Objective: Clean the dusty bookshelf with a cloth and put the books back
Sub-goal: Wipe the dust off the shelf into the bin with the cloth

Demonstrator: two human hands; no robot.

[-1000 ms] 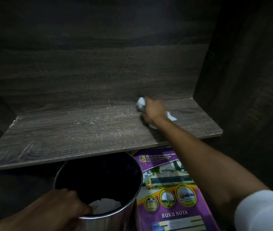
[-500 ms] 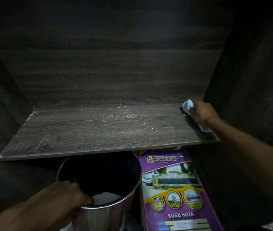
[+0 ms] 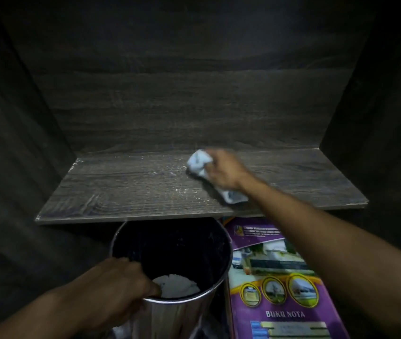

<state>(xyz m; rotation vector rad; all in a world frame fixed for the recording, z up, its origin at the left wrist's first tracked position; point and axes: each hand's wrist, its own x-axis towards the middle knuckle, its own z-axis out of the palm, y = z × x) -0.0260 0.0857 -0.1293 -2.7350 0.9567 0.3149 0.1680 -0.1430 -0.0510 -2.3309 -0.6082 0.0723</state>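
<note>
While white dust [image 3: 156,171] lies on the shelf [image 3: 111,192] left of the cloth [image 3: 197,162], the wipe should run in flat, overlapping strokes toward the shelf's front edge, so that residue drops into the metal bin [image 3: 170,319] below that edge. The right hand [image 3: 227,171] clenches the crumpled cloth at mid-shelf, arm extended, wrist low. The left hand [image 3: 118,287] grips the bin rim, fingers curled over it. 1 purple book [image 3: 280,292] sits below the shelf's right half.

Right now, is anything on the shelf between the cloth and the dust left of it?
Nothing visible. The right hand holds the cloth on the shelf, and the dust specks lie left of it on bare board. The bin stands below the front edge.
</note>
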